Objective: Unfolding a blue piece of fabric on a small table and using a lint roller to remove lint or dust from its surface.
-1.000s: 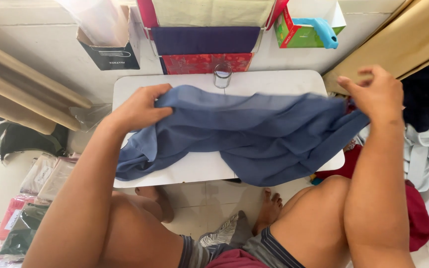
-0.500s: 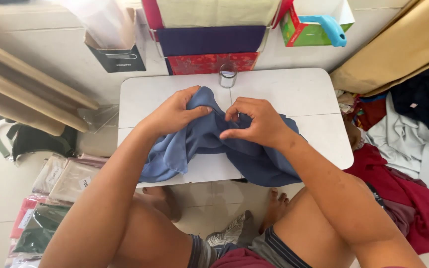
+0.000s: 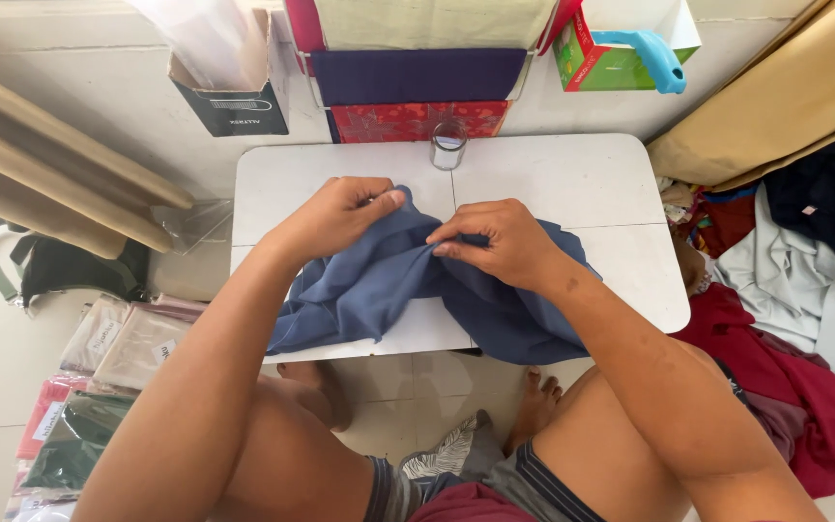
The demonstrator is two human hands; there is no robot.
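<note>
Both hands (image 3: 417,232) pinching blue cloth (image 3: 379,290)

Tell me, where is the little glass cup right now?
In the head view, the small clear glass stands at the far edge of the white table, near the middle, just beyond the blue cloth and in front of the red patterned fabric.

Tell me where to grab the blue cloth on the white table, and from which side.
Grip the blue cloth at its bunched top edge, between the left hand and right hand, coming from above. There the folds are gathered; the lower ends hang loose over the white table.
</note>
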